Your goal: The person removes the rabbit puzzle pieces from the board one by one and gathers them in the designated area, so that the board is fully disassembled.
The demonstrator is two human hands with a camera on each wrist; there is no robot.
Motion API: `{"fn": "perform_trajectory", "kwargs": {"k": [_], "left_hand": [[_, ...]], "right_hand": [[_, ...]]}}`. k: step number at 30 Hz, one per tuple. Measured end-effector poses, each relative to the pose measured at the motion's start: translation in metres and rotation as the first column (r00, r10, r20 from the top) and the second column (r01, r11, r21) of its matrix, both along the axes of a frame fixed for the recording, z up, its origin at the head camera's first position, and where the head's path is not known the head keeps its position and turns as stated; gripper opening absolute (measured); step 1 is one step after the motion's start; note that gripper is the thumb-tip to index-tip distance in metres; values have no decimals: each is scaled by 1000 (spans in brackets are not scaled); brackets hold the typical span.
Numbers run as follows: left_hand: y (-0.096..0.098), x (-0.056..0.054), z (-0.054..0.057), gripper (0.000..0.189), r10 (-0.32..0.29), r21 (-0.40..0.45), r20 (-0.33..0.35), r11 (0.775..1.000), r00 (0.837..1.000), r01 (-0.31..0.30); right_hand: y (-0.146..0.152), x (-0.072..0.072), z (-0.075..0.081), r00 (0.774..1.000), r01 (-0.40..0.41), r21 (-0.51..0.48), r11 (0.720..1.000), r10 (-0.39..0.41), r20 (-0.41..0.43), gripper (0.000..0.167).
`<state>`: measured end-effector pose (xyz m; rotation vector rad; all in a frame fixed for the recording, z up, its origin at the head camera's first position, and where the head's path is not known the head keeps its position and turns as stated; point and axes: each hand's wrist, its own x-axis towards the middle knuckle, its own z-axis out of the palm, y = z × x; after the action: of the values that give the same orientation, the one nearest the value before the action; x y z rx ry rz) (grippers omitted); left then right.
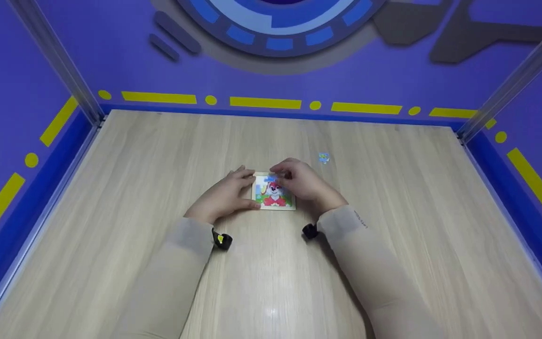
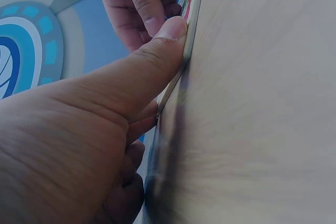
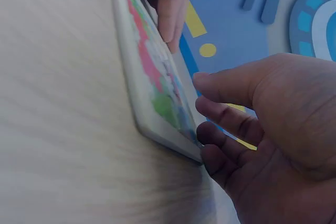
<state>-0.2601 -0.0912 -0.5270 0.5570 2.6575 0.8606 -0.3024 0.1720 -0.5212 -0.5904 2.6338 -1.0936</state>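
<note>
A small square jigsaw puzzle (image 1: pixel 274 200) in a pale wooden frame lies on the table, showing a red and white cartoon animal on green. Pale backing shows at its upper left. My left hand (image 1: pixel 227 194) holds the frame's left side, its thumb at the near corner and fingers at the far one. Over the upper right part is my right hand (image 1: pixel 303 182), its fingers bent and touching the puzzle's far side. In the right wrist view, no piece shows between the thumb and fingers of the right hand (image 3: pixel 283 129). A blue piece (image 1: pixel 269 179) lies by its fingertips.
One loose light-blue puzzle piece (image 1: pixel 323 157) lies on the wooden table (image 1: pixel 271 273), beyond the right hand. Blue panels (image 1: pixel 271 84) with yellow marks wall the table at the back and both sides. A metal post (image 1: pixel 59 61) stands at the back left corner.
</note>
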Motion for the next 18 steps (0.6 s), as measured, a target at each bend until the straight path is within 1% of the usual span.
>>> {"fn": "perform_trajectory", "kwargs": {"k": [6,12,18], "left_hand": [[0,1,-1,97,-1,6,11,1000,1000,1],[0,0,-1,93,-11,8,1,1000,1000,11],[-1,-1,-2,91,-12,9,-4,1000,1000,12]], "right_hand": [[0,1,-5,999,-51,41,998,51,-10,37],[0,2,-7,993,-110,80,991,114,-40,39],[-3,4,-6,990,-125,89,988,130,-54,35]]}}
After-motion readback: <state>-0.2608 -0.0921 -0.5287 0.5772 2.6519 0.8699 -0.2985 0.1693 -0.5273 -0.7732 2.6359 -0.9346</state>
